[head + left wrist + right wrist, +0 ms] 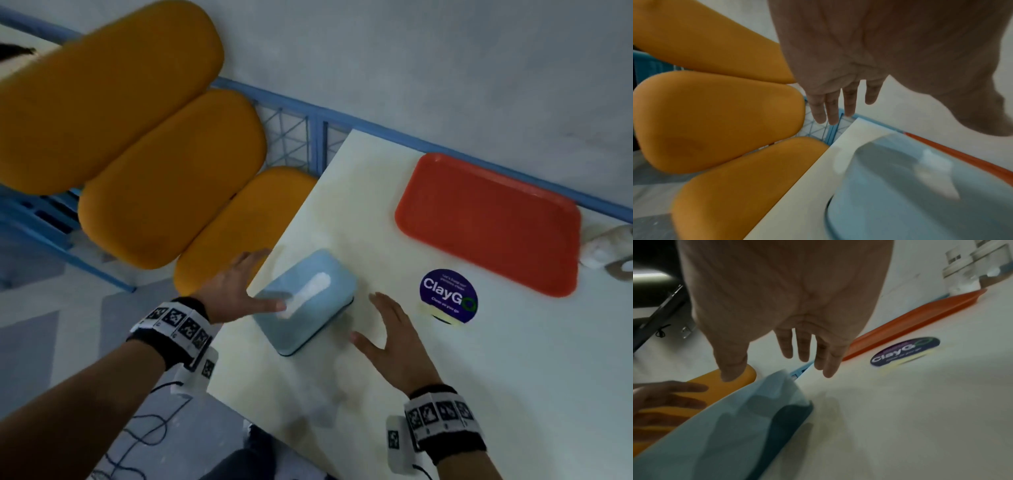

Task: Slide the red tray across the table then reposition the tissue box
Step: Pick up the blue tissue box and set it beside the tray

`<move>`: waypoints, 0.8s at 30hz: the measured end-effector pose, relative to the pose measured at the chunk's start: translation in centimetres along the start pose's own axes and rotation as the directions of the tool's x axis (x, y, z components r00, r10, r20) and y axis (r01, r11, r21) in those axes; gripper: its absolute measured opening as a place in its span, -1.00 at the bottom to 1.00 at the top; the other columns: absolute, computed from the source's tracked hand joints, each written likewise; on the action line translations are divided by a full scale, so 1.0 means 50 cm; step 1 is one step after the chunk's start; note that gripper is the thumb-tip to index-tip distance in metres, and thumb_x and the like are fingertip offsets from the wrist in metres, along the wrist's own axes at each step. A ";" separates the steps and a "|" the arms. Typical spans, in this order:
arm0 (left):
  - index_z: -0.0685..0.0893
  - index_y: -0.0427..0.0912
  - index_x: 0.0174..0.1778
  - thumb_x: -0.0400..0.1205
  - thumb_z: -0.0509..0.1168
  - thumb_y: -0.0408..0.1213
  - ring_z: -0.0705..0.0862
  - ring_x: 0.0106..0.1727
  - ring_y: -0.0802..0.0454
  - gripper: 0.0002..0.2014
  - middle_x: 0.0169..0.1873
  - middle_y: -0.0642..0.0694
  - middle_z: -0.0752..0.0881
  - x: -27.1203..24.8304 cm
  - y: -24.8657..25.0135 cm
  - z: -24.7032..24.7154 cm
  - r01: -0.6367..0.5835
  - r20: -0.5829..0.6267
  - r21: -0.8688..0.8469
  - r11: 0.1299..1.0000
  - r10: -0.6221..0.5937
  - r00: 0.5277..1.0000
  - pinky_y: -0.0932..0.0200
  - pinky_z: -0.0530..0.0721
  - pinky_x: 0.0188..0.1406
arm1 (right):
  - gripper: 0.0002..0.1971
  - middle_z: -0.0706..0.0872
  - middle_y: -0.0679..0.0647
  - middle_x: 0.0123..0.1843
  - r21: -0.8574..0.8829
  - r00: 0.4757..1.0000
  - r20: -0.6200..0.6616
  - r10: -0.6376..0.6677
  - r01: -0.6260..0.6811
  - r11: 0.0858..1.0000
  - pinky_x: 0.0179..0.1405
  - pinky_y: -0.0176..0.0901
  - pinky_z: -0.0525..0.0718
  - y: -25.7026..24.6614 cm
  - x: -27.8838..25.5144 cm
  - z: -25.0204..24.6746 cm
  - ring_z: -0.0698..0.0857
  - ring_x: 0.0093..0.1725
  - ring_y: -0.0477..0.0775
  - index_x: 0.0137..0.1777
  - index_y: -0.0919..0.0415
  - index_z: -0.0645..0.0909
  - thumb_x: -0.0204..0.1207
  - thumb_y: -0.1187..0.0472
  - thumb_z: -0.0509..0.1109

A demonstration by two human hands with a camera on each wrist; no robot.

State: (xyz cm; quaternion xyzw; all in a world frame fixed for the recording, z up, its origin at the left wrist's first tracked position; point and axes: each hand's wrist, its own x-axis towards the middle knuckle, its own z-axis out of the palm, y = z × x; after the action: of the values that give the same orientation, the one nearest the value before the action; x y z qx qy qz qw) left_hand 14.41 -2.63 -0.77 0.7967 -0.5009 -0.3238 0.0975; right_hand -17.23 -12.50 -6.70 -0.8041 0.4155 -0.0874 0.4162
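A light blue tissue box (305, 301) with a white tissue in its top slot lies near the left edge of the cream table (513, 359). My left hand (236, 287) hovers at the box's left side, fingers straight and spread, thumb over the box top. My right hand (390, 332) hovers just right of the box, fingers straight, holding nothing. The red tray (486, 222) lies empty at the table's far side by the wall. The left wrist view shows the left hand (838, 104) above the box (920, 194). The right wrist view shows the right hand (803, 352) beside the box (725, 426).
Three orange seat cushions (171, 178) on a blue frame stand left of the table. A round purple ClayGo sticker (448, 296) lies between box and tray. White condiment containers (606, 246) sit at the far right. Cables trail on the floor (144, 435).
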 end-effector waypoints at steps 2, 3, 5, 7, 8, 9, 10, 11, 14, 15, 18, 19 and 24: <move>-0.11 0.32 0.64 0.13 0.48 0.52 0.27 0.64 -0.12 0.26 0.69 0.05 0.11 -0.017 -0.048 0.019 -0.049 0.088 -0.010 0.999 0.050 0.995 -0.26 0.45 0.51 | 0.09 -0.05 -0.22 0.74 0.085 0.997 -0.003 0.083 -0.082 0.993 0.59 -0.04 0.18 -0.045 0.004 0.052 -0.02 0.68 -0.18 0.71 -0.12 -0.06 0.30 -0.48 0.41; -0.16 0.32 0.64 0.09 0.50 0.52 0.21 0.66 -0.08 0.32 0.70 0.08 0.06 -0.021 -0.063 0.029 -0.090 0.121 -0.010 0.996 0.090 0.989 -0.28 0.41 0.54 | 0.19 -0.14 -0.23 0.75 0.108 0.994 -0.016 0.108 -0.106 0.989 0.59 -0.01 0.16 -0.066 0.005 0.075 -0.08 0.69 -0.18 0.71 -0.13 -0.14 0.22 -0.52 0.45; -0.23 0.26 0.66 0.06 0.54 0.49 0.09 0.70 -0.01 0.40 0.71 0.11 -0.01 -0.021 -0.078 0.047 -0.176 0.161 -0.004 0.984 0.174 0.972 -0.28 0.31 0.61 | 0.37 -0.26 -0.18 0.75 0.104 0.987 -0.059 0.151 -0.144 0.984 0.59 0.03 0.12 -0.101 0.011 0.117 -0.14 0.68 -0.14 0.70 -0.11 -0.26 0.07 -0.53 0.54; -0.28 0.24 0.65 0.06 0.55 0.47 0.01 0.71 0.03 0.43 0.72 0.13 -0.07 -0.017 -0.083 0.066 -0.230 0.175 -0.025 0.973 0.231 0.957 -0.27 0.26 0.64 | 0.50 -0.31 -0.11 0.75 0.102 0.977 -0.100 0.187 -0.177 0.979 0.60 0.02 0.08 -0.120 0.019 0.149 -0.20 0.65 -0.18 0.70 -0.06 -0.32 -0.07 -0.55 0.56; -0.30 0.25 0.65 0.07 0.57 0.44 0.01 0.71 0.03 0.43 0.72 0.13 -0.09 -0.015 -0.083 0.076 -0.236 0.188 -0.055 0.970 0.242 0.952 -0.24 0.27 0.64 | 0.52 -0.30 -0.08 0.75 0.124 0.972 -0.124 0.202 -0.187 0.975 0.61 0.01 0.07 -0.124 0.025 0.163 -0.21 0.65 -0.19 0.69 -0.06 -0.32 -0.10 -0.56 0.57; -0.32 0.26 0.64 0.08 0.60 0.40 0.05 0.71 0.01 0.44 0.71 0.12 -0.11 -0.014 -0.082 0.085 -0.236 0.203 -0.096 0.967 0.251 0.946 -0.20 0.31 0.63 | 0.51 -0.24 -0.06 0.76 0.175 0.963 -0.150 0.222 -0.196 0.965 0.62 0.03 0.10 -0.126 0.032 0.174 -0.18 0.67 -0.15 0.69 -0.08 -0.30 -0.09 -0.54 0.60; -0.34 0.25 0.64 0.10 0.63 0.34 0.12 0.69 -0.01 0.45 0.70 0.12 -0.09 -0.013 -0.082 0.093 -0.238 0.211 -0.142 0.961 0.264 0.941 -0.16 0.37 0.60 | 0.46 -0.14 -0.06 0.76 0.251 0.953 -0.170 0.250 -0.203 0.947 0.62 0.10 0.18 -0.127 0.040 0.183 -0.08 0.70 -0.09 0.69 -0.12 -0.26 -0.04 -0.50 0.64; -0.35 0.25 0.64 0.12 0.64 0.30 0.21 0.65 -0.03 0.45 0.68 0.10 -0.04 -0.013 -0.080 0.098 -0.242 0.208 -0.183 0.953 0.278 0.938 -0.13 0.45 0.56 | 0.39 -0.03 -0.09 0.75 0.337 0.944 -0.179 0.276 -0.205 0.919 0.61 0.18 0.27 -0.126 0.049 0.191 0.03 0.70 -0.05 0.68 -0.17 -0.23 0.04 -0.44 0.66; -0.30 0.20 0.66 0.16 0.66 0.23 0.43 0.50 -0.03 0.41 0.60 0.03 0.17 -0.008 -0.080 0.109 -0.263 0.137 -0.247 0.933 0.302 0.943 -0.02 0.58 0.41 | 0.14 0.20 -0.16 0.69 0.485 0.928 -0.189 0.320 -0.195 0.853 0.50 0.24 0.50 -0.129 0.069 0.200 0.31 0.61 -0.05 0.65 -0.33 -0.20 0.32 -0.32 0.60; -0.28 0.18 0.67 0.16 0.66 0.24 0.47 0.46 -0.03 0.41 0.58 0.01 0.20 -0.007 -0.083 0.113 -0.265 0.117 -0.253 0.931 0.301 0.946 0.00 0.60 0.37 | 0.10 0.28 -0.15 0.66 0.499 0.921 -0.197 0.337 -0.202 0.842 0.43 0.14 0.59 -0.132 0.076 0.198 0.40 0.56 -0.04 0.66 -0.33 -0.18 0.36 -0.27 0.59; -0.27 0.22 0.66 0.16 0.63 0.26 0.51 0.41 0.00 0.38 0.54 0.03 0.25 0.003 -0.089 0.124 -0.278 0.075 -0.269 0.922 0.308 0.948 0.00 0.65 0.33 | 0.18 0.33 -0.22 0.57 0.494 0.903 -0.206 0.378 -0.238 0.836 0.20 -0.16 0.65 -0.131 0.096 0.178 0.57 0.39 -0.05 0.68 -0.25 -0.19 0.32 -0.16 0.66; -0.28 0.25 0.65 0.17 0.61 0.27 0.51 0.41 0.00 0.36 0.54 0.05 0.25 0.009 -0.087 0.125 -0.284 0.064 -0.274 0.919 0.312 0.948 -0.04 0.66 0.33 | 0.19 0.34 -0.22 0.57 0.485 0.904 -0.201 0.378 -0.244 0.840 0.21 -0.11 0.64 -0.126 0.108 0.168 0.59 0.35 -0.06 0.69 -0.24 -0.17 0.30 -0.15 0.68; -0.30 0.27 0.64 0.21 0.60 0.24 0.48 0.43 0.02 0.33 0.53 0.07 0.29 0.065 -0.067 0.110 -0.300 -0.009 -0.269 0.915 0.309 0.951 -0.10 0.68 0.33 | -0.01 0.47 -0.43 0.36 0.490 0.908 -0.190 0.372 -0.241 0.838 0.06 0.24 0.79 -0.107 0.187 0.109 0.71 0.15 -0.05 0.50 -0.34 0.21 0.14 -0.15 0.75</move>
State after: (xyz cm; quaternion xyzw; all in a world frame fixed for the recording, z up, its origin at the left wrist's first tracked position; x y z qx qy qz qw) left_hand 14.42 -2.89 -7.97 0.6832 -0.5720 -0.3823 0.2447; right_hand -5.40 -14.55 -8.12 -0.5856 0.5618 -0.2258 0.5389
